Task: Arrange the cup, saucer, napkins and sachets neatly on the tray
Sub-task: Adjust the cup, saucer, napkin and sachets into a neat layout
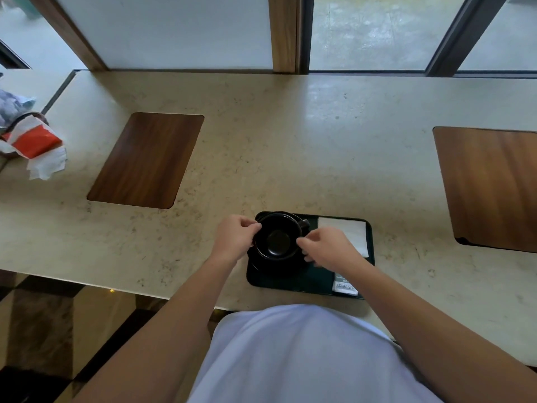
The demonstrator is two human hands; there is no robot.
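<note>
A dark green tray (293, 283) lies at the near edge of the stone counter. On its left half stands an empty black cup (277, 241) on a black saucer (276, 270), the cup's handle pointing to the far right. My left hand (235, 238) pinches the cup's left rim. My right hand (328, 247) pinches its right rim. A white napkin (353, 231) lies flat at the tray's far right, partly behind my right hand. Grey printed sachets (345, 285) sit at the near right corner.
A wooden inlay (145, 159) is set into the counter (290, 141) at the left and another (491, 187) at the right. Crumpled red-and-white paper and tissues (35, 146) lie at the far left edge. Windows run along the back.
</note>
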